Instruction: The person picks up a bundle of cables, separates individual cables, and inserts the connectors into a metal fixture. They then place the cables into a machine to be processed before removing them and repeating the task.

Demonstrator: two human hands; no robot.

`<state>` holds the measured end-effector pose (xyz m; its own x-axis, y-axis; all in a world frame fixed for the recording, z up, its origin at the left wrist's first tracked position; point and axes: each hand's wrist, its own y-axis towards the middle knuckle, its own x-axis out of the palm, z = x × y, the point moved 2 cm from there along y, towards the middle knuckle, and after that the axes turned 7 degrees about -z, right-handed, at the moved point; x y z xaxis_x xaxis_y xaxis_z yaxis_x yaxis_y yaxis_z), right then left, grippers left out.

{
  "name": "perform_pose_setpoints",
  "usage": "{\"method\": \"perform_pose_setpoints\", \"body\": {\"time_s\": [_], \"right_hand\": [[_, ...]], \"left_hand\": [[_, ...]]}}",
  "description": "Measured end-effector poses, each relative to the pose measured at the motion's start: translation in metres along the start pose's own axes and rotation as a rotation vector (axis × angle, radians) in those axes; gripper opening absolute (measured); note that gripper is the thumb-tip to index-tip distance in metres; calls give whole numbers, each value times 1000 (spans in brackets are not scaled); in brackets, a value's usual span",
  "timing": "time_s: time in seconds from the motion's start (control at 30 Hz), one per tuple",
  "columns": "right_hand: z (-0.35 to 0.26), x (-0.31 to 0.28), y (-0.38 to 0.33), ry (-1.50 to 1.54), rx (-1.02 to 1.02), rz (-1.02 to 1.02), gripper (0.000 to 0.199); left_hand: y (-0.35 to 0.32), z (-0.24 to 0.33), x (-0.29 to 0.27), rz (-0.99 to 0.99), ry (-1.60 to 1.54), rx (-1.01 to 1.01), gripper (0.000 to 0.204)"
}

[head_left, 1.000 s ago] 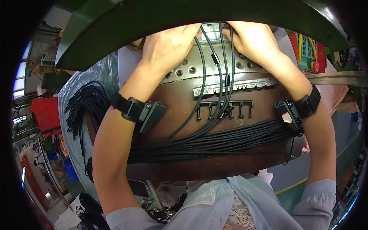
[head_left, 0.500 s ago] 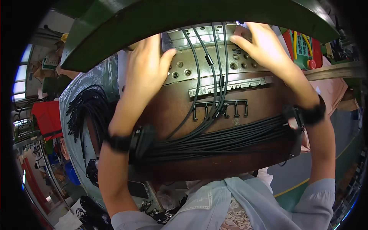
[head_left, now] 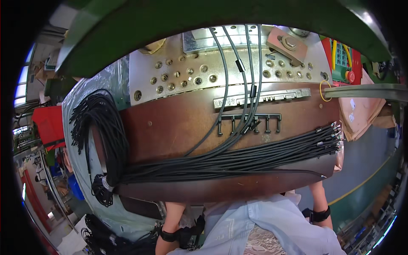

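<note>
Both my hands are hidden beneath the front edge of the brown board [head_left: 187,191]. Only my left forearm [head_left: 174,212] and right forearm [head_left: 319,199], each with a black wrist strap, show below it. A thick bundle of black cables [head_left: 238,160] lies across the board, its metal-tipped ends at the right. Several single cables [head_left: 225,72] run from the bundle to the metal block [head_left: 204,38] at the back, with small black sleeves on some. Under them lie a notched metal bar [head_left: 263,98] and a black comb-shaped plastic piece [head_left: 272,117].
A green machine beam [head_left: 221,12] arches over the far side. Behind the board is a steel plate with holes [head_left: 182,68] and a bolted clamp [head_left: 289,46]. A red control box with a red button [head_left: 349,76] stands at right; more coiled cables [head_left: 102,123] hang at left.
Both my hands have drawn back from the metal block at the far side and gone down under the board's near edge. The cables and the bar stay in place on the board.
</note>
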<state>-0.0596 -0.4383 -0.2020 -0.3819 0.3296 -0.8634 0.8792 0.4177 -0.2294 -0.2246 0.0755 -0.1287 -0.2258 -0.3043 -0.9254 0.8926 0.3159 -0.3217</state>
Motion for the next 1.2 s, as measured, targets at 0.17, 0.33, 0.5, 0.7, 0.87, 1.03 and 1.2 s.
{"method": "perform_pose_setpoints", "body": {"time_s": [0.17, 0.33, 0.5, 0.7, 0.87, 1.03, 1.2], "right_hand": [[-13, -20, 21, 95, -17, -41, 28], [-33, -28, 37, -21, -58, 55, 27], [-56, -33, 53, 114, 6, 137, 21], [-145, -129, 57, -255, 110, -368, 23], [-238, -196, 119, 360, -658, -455, 19], [-253, -143, 214, -160, -722, 189, 21], [-196, -201, 191, -66, -503, 162, 15]], "left_hand": [[11, -9, -13, -166, 229, 101, 24], [17, -7, -15, 58, -51, 142, 17], [31, 6, -24, 100, 10, 171, 16], [11, 57, -82, -350, -36, 212, 42], [27, 154, -137, -326, -600, 903, 46], [89, 216, -126, 295, -14, 873, 78], [83, 136, -131, 199, 248, 375, 102]]}}
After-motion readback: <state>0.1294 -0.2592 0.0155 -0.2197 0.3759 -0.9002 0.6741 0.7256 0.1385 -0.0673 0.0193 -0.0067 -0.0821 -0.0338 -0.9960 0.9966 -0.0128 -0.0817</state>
